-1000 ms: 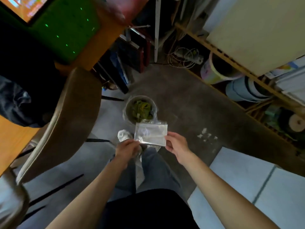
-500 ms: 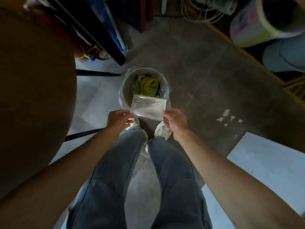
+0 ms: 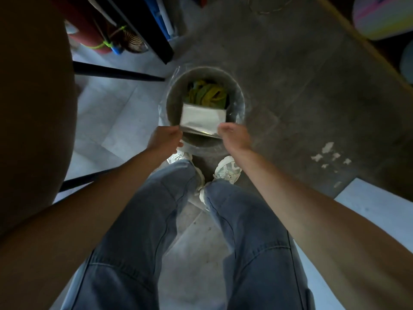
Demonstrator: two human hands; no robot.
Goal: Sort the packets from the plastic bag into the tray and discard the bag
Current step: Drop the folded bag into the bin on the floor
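Observation:
A flat, clear plastic bag [image 3: 201,119] is stretched between both hands right over the mouth of a round grey bin [image 3: 176,95] on the floor. My left hand [image 3: 166,138] pinches the bag's near left corner. My right hand [image 3: 233,136] pinches its near right corner. The bag looks empty and tilts down into the bin, where green and yellow scraps [image 3: 206,93] lie. No tray or packets are in view.
A tan chair back [image 3: 33,108] fills the left side, with black chair legs [image 3: 116,71] crossing the floor beside the bin. My jeans and white shoes [image 3: 225,171] stand just short of the bin. A shelf edge [image 3: 366,54] runs along the right.
My view has closed in on the bin. Both hands have carried the bag forward and lowered it from in front of the bin to over its opening.

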